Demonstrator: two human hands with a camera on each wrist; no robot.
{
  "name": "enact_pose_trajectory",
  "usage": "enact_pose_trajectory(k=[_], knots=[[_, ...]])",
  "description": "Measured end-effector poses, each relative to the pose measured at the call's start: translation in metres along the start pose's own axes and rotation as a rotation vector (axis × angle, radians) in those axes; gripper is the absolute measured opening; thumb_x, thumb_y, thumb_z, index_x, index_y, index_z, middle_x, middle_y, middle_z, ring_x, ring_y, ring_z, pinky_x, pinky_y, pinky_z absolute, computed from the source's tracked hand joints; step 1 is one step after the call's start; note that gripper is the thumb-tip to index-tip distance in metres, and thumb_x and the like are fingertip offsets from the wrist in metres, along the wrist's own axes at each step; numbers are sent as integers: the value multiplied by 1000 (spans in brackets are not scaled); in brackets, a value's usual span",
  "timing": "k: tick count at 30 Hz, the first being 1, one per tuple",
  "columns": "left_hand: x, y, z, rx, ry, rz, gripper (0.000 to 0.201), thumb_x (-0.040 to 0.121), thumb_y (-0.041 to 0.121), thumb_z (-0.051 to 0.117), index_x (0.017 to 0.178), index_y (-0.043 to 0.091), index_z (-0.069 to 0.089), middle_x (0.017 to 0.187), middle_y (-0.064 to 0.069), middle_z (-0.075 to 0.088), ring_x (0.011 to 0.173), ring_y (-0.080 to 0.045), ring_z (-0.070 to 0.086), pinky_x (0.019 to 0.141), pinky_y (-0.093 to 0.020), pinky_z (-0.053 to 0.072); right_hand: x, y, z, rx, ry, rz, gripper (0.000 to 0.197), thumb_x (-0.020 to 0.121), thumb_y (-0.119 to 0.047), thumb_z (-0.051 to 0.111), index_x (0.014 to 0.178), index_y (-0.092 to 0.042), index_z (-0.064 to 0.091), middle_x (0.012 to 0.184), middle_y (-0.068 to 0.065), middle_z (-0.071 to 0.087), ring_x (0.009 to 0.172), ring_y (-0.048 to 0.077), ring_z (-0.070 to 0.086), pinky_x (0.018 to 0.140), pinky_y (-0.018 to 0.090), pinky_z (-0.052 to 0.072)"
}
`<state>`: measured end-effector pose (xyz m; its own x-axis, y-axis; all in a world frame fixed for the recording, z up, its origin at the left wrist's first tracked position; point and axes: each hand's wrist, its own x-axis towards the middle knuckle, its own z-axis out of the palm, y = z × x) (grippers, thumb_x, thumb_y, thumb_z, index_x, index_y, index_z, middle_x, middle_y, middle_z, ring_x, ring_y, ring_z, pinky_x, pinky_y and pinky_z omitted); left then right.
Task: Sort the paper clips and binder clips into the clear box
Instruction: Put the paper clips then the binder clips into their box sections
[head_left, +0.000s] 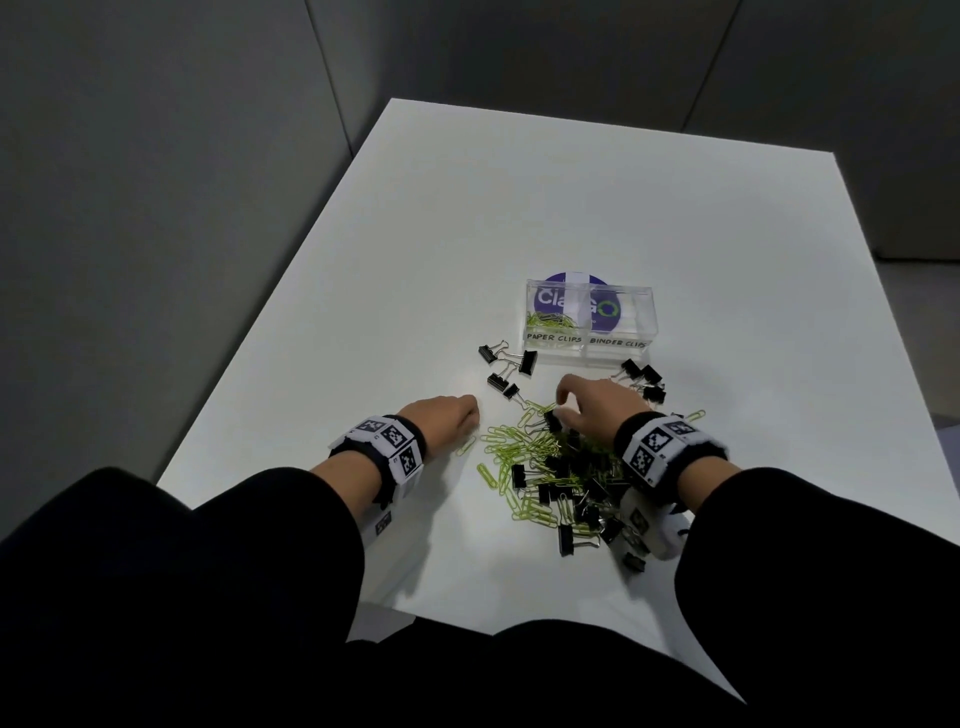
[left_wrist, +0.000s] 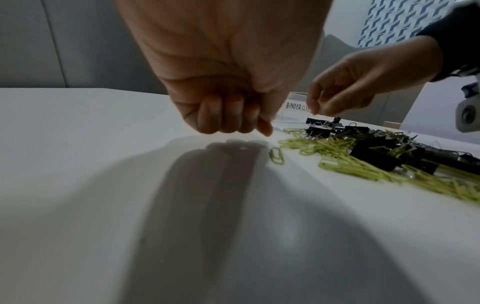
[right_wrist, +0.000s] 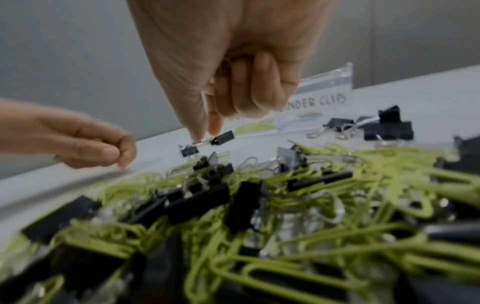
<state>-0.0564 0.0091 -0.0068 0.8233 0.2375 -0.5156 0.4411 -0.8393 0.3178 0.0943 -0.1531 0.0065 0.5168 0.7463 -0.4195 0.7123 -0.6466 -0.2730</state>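
A white table (head_left: 519, 208) with a smooth matte top fills the middle of the room, its far corners squared off. Grey panelled walls (head_left: 156, 156) rise behind and to the left of it, split by thin vertical seams. To the far right a strip of paler floor (head_left: 924, 291) shows past the table edge. Soft overhead light throws broad grey shadows (left_wrist: 207, 185) across the tabletop. A blue-and-white patterned panel (left_wrist: 405, 18) shows high on the right.

Both hands hover fingers curled: left hand (head_left: 448, 418) fisted, right hand (head_left: 597, 404) pinching downward.
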Motion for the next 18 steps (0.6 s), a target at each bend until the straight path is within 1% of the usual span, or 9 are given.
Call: enact_pose_trajectory(k=[1,3,5,6,9,10,13,16,18], knots=[[-2,-1,0,-2,-15,9,28,98,30,39,117,12,46,107,-10,64,87,-23,55,76,-29,40,-2,-1,1,-84,-31,-30,28,94,-34,48,116,-17,49,96,8,63,93,27,60,73,32,43],[-4,0,2,20,-57,36,42,92,33,52,127,17,38,108,-8,62,87,-23,54,77,-30,42,-3,-3,3,-178,-79,-54,36,93,-33,50,126,-21,44,114,8,62,105,27,58,81,34,46],[-3,3,5,32,-81,65,52,88,34,58,131,18,34,107,-10,61,83,-22,51,78,-32,43,-3,-4,5,-176,-95,-34,38,93,-32,51,128,-19,44,121,9,60,110,28,57,86,36,46],[-2,6,7,29,-83,77,53,88,34,59,132,18,34,107,-11,61,84,-23,52,78,-32,43,-3,-4,5,-160,-98,-18,38,93,-31,51,128,-18,44,121,9,59,110,28,56,87,36,46],[4,12,12,-2,-74,96,50,87,35,59,130,19,37,111,-9,59,94,-24,56,79,-30,42,-3,-2,6,-141,-108,-13,38,93,-33,50,127,-16,44,122,10,59,111,28,56,88,37,45],[6,14,13,-10,-71,103,49,87,36,58,129,20,38,113,-8,59,94,-23,56,80,-29,42,-4,-1,5,-143,-101,-24,39,93,-34,50,126,-16,44,121,9,59,110,28,56,87,36,45],[12,22,12,-8,-65,133,50,85,40,59,127,20,40,114,-5,58,88,-17,52,82,-31,45,-4,9,-2,-126,-22,-14,38,92,-36,51,124,-17,46,116,7,63,105,27,59,77,32,43],[17,26,8,5,-52,151,52,84,41,62,126,20,41,115,-3,57,88,-15,51,80,-28,42,0,28,-16,-88,79,96,32,93,-31,49,121,-15,47,112,8,64,100,28,61,77,34,46],[20,26,7,25,-41,158,49,84,41,62,125,21,43,119,-2,55,96,-17,55,82,-29,43,4,41,-21,-56,89,182,30,93,-30,49,118,-13,48,110,9,65,97,28,62,74,33,46]])
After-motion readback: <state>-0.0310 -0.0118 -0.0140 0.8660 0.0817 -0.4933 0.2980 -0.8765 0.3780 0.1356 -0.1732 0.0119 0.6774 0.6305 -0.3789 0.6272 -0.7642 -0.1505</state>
